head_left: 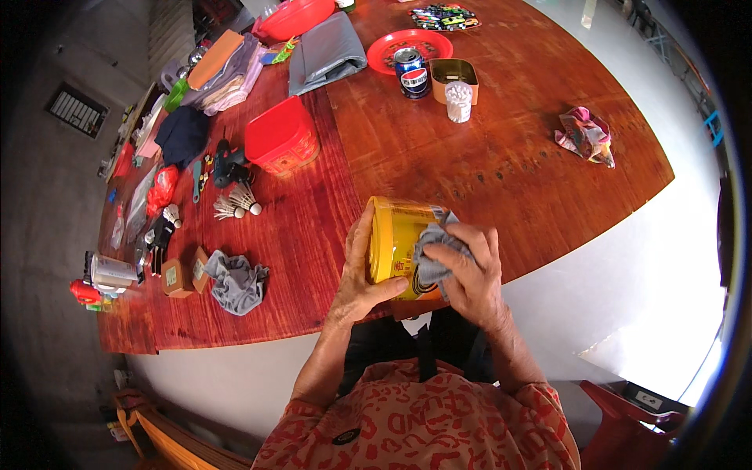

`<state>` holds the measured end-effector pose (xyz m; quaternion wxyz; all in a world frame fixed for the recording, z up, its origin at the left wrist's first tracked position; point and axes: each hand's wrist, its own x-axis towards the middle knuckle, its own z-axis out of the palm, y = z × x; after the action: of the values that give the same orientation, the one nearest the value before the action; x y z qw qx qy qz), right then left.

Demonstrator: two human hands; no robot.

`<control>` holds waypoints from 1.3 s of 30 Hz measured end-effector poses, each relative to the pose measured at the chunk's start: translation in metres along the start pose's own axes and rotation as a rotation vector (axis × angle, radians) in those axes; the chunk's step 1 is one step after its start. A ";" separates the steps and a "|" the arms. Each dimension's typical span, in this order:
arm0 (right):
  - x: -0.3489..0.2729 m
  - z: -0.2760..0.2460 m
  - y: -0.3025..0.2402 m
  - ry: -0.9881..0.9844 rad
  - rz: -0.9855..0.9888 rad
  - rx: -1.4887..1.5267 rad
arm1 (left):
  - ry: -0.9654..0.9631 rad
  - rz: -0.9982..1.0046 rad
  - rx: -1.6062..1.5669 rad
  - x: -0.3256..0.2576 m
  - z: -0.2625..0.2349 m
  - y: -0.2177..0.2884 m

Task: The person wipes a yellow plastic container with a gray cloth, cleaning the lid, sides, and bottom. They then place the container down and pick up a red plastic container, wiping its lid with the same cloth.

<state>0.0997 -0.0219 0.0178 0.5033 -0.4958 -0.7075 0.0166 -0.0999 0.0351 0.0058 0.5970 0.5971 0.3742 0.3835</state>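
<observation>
With the left hand [356, 286], gripped a rounded yellow plastic tub [398, 247] around its lid end at the centre of the frame, setting the thumb low on the near side and curling the fingers behind. Held it tipped, lid toward the left, probably to present the printed wall to the right hand [476, 274]. With that one, pinched a crumpled grey cloth [433, 262] and pressed it against the tub, likely countering the push with the opposite grip. Had the tub near the closest edge of the reddish-brown wooden table [540, 196] (could not tell whether resting there), perhaps for an easy reach. Had a second crumpled grey cloth [237, 282] lying left of centre, a square red plastic container [282, 141] above it, and a blue drinks can [412, 77] at upper centre, all well apart from both hands, presumably to leave elbow room.
</observation>
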 end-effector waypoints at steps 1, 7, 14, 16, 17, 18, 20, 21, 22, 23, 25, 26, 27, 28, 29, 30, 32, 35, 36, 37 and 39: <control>0.006 0.001 0.004 -0.006 0.008 0.025 | 0.001 0.003 -0.006 -0.001 0.000 0.000; 0.021 0.015 0.021 -0.028 0.409 0.632 | -0.009 0.049 -0.052 -0.003 -0.001 -0.003; -0.003 0.037 -0.025 0.152 -0.026 0.292 | 0.049 -0.213 -0.792 -0.025 -0.026 -0.040; 0.003 0.038 -0.033 0.137 -0.097 0.262 | -0.025 -0.177 -0.971 -0.027 -0.031 -0.052; 0.008 0.038 -0.032 0.118 -0.093 0.252 | -0.009 -0.151 -0.989 -0.028 -0.030 -0.059; 0.014 0.038 -0.031 0.099 -0.088 0.240 | 0.002 -0.134 -0.991 -0.026 -0.025 -0.054; 0.022 0.038 -0.028 0.107 -0.073 0.201 | 0.024 -0.101 -0.995 -0.022 -0.013 -0.044; 0.026 0.038 -0.027 0.110 -0.066 0.185 | 0.033 -0.083 -1.000 -0.021 -0.007 -0.039; 0.029 0.038 -0.024 0.111 -0.032 0.168 | 0.043 -0.066 -1.004 -0.020 0.000 -0.034; 0.032 0.039 -0.018 0.125 -0.036 0.174 | 0.052 -0.050 -1.009 -0.019 0.002 -0.032; 0.033 0.040 -0.014 0.122 0.008 0.141 | 0.021 -0.072 -1.028 -0.019 -0.002 -0.039; 0.034 0.040 -0.012 0.118 0.015 0.142 | 0.018 -0.070 -1.034 -0.020 -0.003 -0.042; 0.034 0.038 -0.010 0.111 0.022 0.143 | 0.015 -0.067 -1.043 -0.020 -0.004 -0.043; 0.034 0.036 -0.007 0.105 0.029 0.144 | -0.015 -0.061 -1.041 -0.019 -0.005 -0.043; 0.033 0.035 -0.004 0.093 0.050 0.142 | -0.017 -0.059 -1.053 -0.020 -0.005 -0.045; 0.031 0.035 0.000 0.080 0.069 0.140 | -0.017 -0.055 -1.065 -0.020 -0.006 -0.048; 0.028 0.034 0.004 0.067 0.115 0.167 | -0.010 -0.051 -1.083 -0.021 -0.008 -0.051; 0.019 0.035 0.016 0.060 0.186 0.158 | 0.010 -0.057 -1.107 -0.022 -0.011 -0.058; 0.015 0.034 0.021 0.064 0.240 0.178 | 0.015 -0.061 -1.115 -0.022 -0.013 -0.059; 0.010 0.033 0.025 0.030 0.349 0.290 | 0.021 -0.064 -1.124 -0.021 -0.014 -0.061; 0.004 0.027 0.033 -0.032 0.458 0.396 | 0.025 -0.063 -1.115 -0.021 -0.014 -0.062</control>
<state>0.1030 0.0107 -0.0098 0.5620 -0.5345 -0.5682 0.2750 -0.1214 0.0224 -0.0567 0.8291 0.1749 0.1395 0.5123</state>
